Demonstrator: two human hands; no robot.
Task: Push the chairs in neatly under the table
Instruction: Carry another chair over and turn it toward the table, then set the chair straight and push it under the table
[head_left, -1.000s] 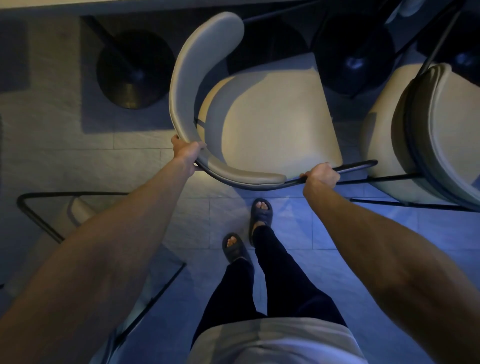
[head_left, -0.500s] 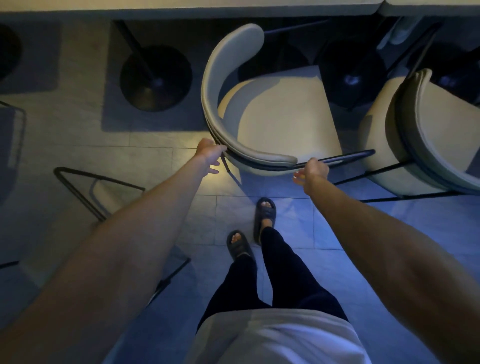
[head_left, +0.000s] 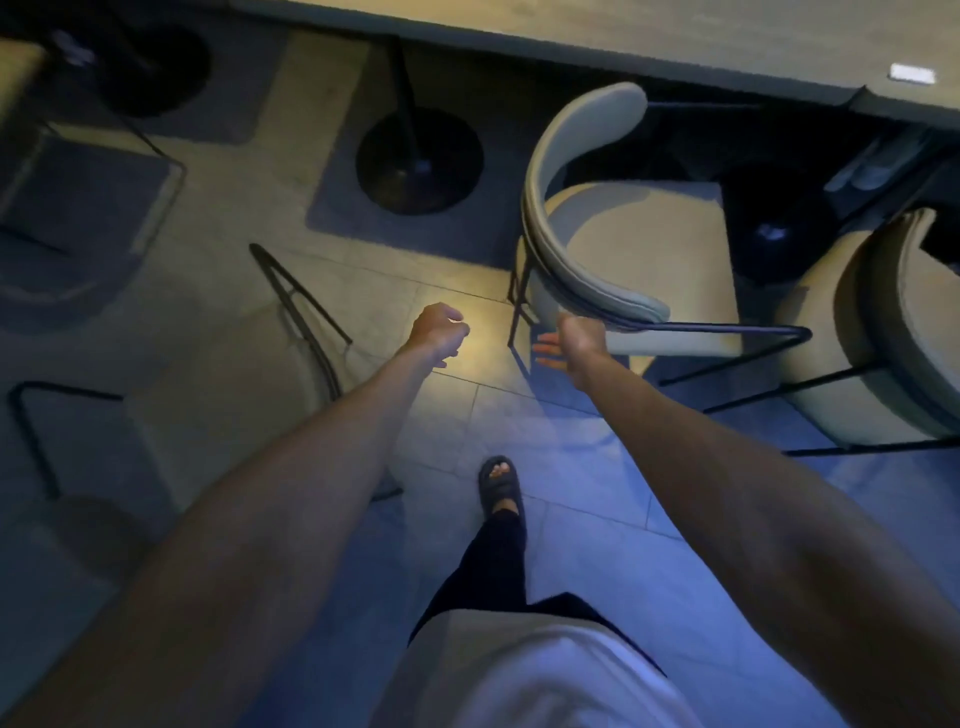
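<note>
Chair (head_left: 639, 244) in front of me sits with its seat partly under the worktop (head_left: 597, 36), turned a little so its curved back faces my left. My left hand (head_left: 436, 330) hangs loosely curled over the floor, holding nothing; my right hand (head_left: 574, 343) is spread with fingers out, just beside the low end of the backrest but apart from it. I judge the chair fairly light: a thin black metal frame under a padded seat, stiff enough to steer from the back. The cushioned backrest rim and the dark rail under it look like the best places to grip, one hand on each side. Another chair (head_left: 878, 332) stands close on the right, and a third (head_left: 311, 332) to my left is blurred.
</note>
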